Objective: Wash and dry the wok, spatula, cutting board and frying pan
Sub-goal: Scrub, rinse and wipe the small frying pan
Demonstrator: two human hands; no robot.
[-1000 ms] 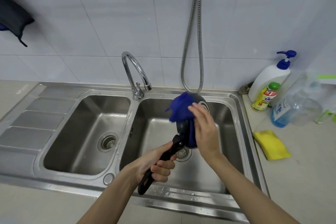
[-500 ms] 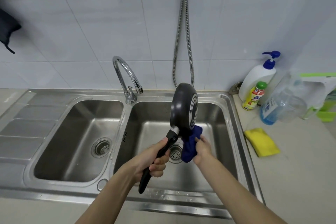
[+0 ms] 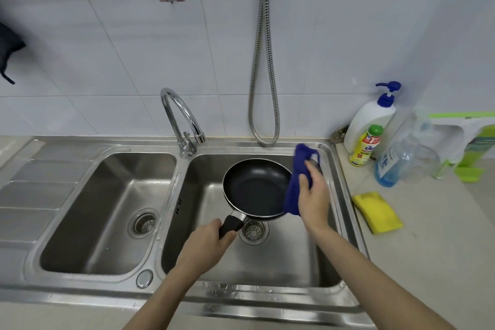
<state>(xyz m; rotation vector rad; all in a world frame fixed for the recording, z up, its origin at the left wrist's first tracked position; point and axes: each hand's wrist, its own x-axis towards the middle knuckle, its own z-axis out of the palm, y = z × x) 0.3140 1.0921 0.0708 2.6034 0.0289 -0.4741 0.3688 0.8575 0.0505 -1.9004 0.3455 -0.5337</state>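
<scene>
A steel double sink [image 3: 332, 163] is filling the view, its tap [image 3: 180, 115] curving up from the divider between the basins. Over the right basin, above the drain [image 3: 253, 232], the left hand [image 3: 206, 245] is gripping the black handle of the pan [image 3: 255, 186], fingers curled round it, the inside facing up. At the pan's right rim, the right hand [image 3: 313, 193] is clutching a blue cloth [image 3: 297, 177] against it. On the counter right of the sink, a yellow sponge [image 3: 376, 211] is lying near soap bottles [image 3: 368, 126].

A white tiled wall [image 3: 107, 61] is seen at the far side, with a steel double sink [image 3: 88, 280] set into a pale countertop [image 3: 442, 262] extending to the right.
</scene>
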